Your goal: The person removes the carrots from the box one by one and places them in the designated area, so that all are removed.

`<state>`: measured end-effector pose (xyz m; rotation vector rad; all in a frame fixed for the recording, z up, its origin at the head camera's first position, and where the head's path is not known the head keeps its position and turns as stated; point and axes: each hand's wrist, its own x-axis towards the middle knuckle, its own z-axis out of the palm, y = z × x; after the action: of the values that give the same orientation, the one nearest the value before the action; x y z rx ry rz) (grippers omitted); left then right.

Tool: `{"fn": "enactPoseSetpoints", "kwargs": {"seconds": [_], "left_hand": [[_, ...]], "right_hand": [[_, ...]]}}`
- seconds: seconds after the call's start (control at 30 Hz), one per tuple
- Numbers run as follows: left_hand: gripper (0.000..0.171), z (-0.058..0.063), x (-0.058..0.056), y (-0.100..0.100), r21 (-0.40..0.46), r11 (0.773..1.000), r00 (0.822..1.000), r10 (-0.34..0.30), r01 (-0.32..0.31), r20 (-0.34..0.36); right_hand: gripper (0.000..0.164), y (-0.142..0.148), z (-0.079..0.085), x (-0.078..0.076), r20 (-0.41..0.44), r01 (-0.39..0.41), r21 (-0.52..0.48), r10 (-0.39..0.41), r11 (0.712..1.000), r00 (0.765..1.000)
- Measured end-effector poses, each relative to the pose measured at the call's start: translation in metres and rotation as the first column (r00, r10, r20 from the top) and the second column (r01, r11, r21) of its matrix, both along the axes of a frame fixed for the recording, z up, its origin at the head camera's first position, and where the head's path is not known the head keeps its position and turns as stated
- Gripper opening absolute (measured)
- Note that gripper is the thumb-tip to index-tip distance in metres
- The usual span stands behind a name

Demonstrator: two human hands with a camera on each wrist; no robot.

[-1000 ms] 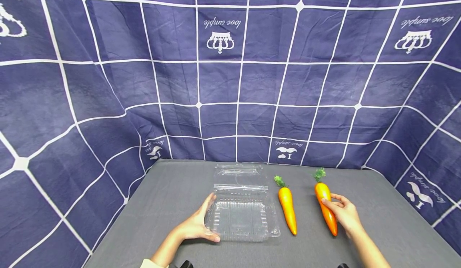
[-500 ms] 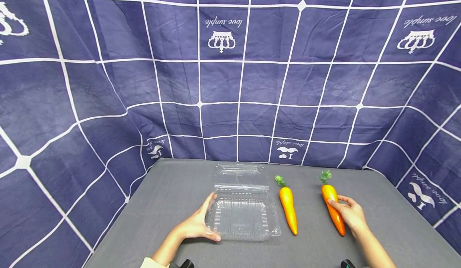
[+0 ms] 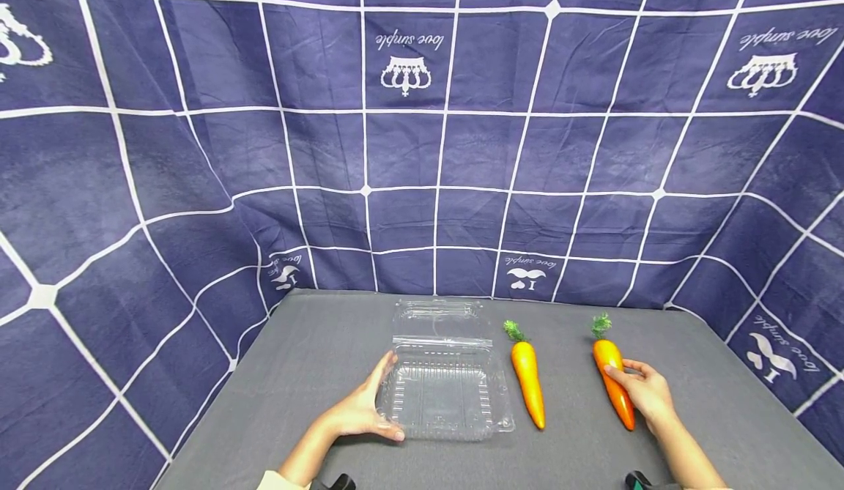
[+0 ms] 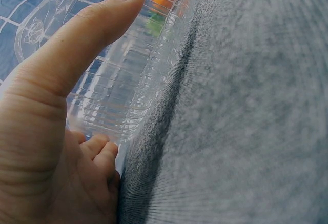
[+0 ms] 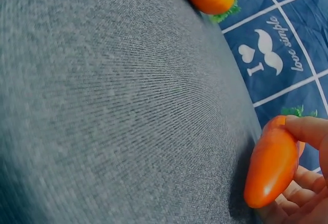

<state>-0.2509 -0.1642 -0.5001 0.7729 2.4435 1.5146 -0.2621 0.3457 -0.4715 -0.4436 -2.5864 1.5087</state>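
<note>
My left hand [image 3: 363, 406] holds the left end of a clear plastic clamshell container [image 3: 440, 402], thumb at its front corner and fingers along its side. The container's hinged lid [image 3: 438, 320] is folded back flat behind it. In the left wrist view, the thumb [image 4: 87, 37] stretches across the clear wall and the other fingers bend against its end. Over on the right, my right hand [image 3: 646, 395] pinches an orange carrot [image 3: 613, 384] with a green leafy top, thumb on the near side. The right wrist view shows this carrot [image 5: 271, 167] close over the grey cloth.
Another carrot [image 3: 528, 384], yellower, lies between the container and the right hand. Grey cloth [image 3: 264, 373] covers the table. A blue curtain [image 3: 488, 153] with white lines rises behind and at both sides.
My right hand has moved a little to the right with the carrot. The left hand, the container and the other carrot stay in place.
</note>
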Motion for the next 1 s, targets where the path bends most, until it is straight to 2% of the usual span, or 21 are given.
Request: {"fn": "enactPoseSetpoints", "kwargs": {"seconds": [0.17,0.3,0.4,0.5,1.0], "left_hand": [[0.137,-0.001,0.000,0.000,-0.001,1.000,1.000,0.002,-0.002,-0.002],[0.137,-0.001,-0.001,0.000,0.000,1.000,1.000,0.001,-0.001,0.001],[0.137,-0.001,0.000,0.000,-0.002,1.000,1.000,-0.001,0.001,0.002],[0.137,0.000,0.000,0.000,0.000,1.000,1.000,-0.001,0.001,0.005],[0.137,0.001,0.001,0.001,0.046,0.998,0.999,-0.031,0.029,0.028]], "right_hand": [[0.066,-0.001,0.002,-0.003,-0.013,-0.009,0.155,0.011,0.988,1.000],[0.064,-0.004,0.005,-0.003,-0.022,-0.032,0.299,0.040,0.954,0.999],[0.061,-0.006,0.006,-0.001,-0.019,-0.045,0.355,0.056,0.934,0.998],[0.060,-0.007,0.006,-0.001,-0.010,-0.047,0.378,0.055,0.925,0.998],[0.063,0.005,0.005,0.004,0.018,-0.045,0.383,0.041,0.923,0.999]]}}
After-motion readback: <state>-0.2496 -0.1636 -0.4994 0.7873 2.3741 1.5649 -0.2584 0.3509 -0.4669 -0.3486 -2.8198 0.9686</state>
